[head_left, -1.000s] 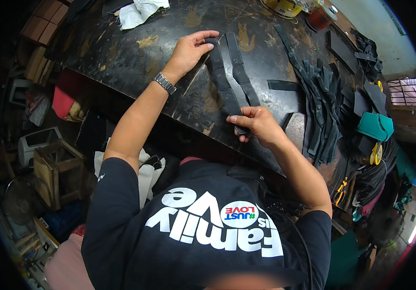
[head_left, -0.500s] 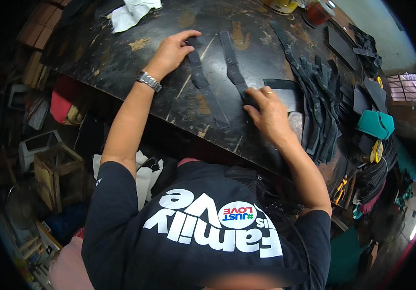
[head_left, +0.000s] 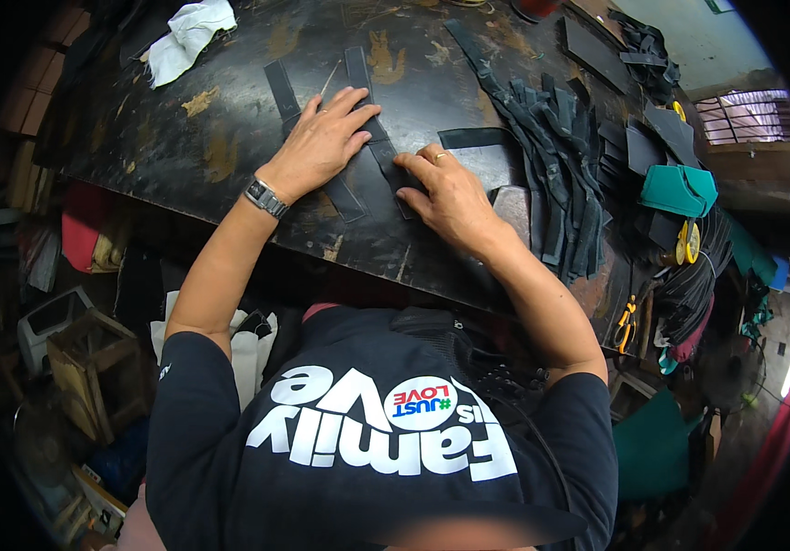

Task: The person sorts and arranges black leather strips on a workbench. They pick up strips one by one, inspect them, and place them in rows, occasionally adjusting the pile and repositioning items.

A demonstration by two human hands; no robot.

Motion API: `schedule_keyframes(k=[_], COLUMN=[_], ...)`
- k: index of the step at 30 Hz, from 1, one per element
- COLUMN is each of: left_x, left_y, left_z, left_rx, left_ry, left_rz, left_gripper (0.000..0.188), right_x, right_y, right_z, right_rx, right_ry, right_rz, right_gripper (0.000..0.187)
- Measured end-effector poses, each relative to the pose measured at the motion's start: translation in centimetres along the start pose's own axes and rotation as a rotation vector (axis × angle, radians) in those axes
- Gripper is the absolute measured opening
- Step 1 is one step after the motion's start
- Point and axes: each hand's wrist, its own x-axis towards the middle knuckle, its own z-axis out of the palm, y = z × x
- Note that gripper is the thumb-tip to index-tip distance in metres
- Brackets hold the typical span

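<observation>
Two narrow black strips lie side by side at a slant on the dark worktable. My left hand (head_left: 321, 142) rests palm down with its fingers spread. It covers the middle of the left strip (head_left: 344, 200), and its fingertips touch the right strip (head_left: 356, 69). Each strip seems to have an overlapped part near its middle. At the near part of the right strip, my right hand (head_left: 450, 188) has its bent fingers and thumb on the strip's edge. The part under those fingers is hidden.
A heap of black strips (head_left: 556, 165) lies on the worktable (head_left: 248, 174) to the right. Beyond it are dark flat pieces (head_left: 595, 57) and a green folded piece (head_left: 680, 190). Yellow-handled pliers (head_left: 627, 323) sit at the right edge. White cloth (head_left: 191, 37) lies far left.
My left hand has moved from the left strip's far end to its middle, reaching across to the right strip. My right hand has slid nearer along the right strip. The view has shifted.
</observation>
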Motion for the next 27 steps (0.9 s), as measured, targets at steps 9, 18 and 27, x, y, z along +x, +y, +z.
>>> schedule_keyframes(k=[9, 18, 27], left_x=[1.2, 3.5, 6.1], left_y=[-0.1, -2.2, -2.0], left_z=[0.1, -0.4, -0.3], left_rx=[-0.044, -0.238, -0.024], left_ry=[0.034, 0.12, 0.158], left_rz=[0.037, -0.193, -0.374], left_gripper=[0.041, 0.06, 0.054], right_x=[2.5, 2.3, 1.6], right_y=[3.8, 0.3, 0.4], right_z=[-6.0, 0.6, -2.3], right_rx=[-0.188, -0.103, -0.015], right_ry=[0.097, 0.007, -0.225], right_rz=[0.197, -0.075, 0.187], right_gripper=[0.024, 0.019, 0.02])
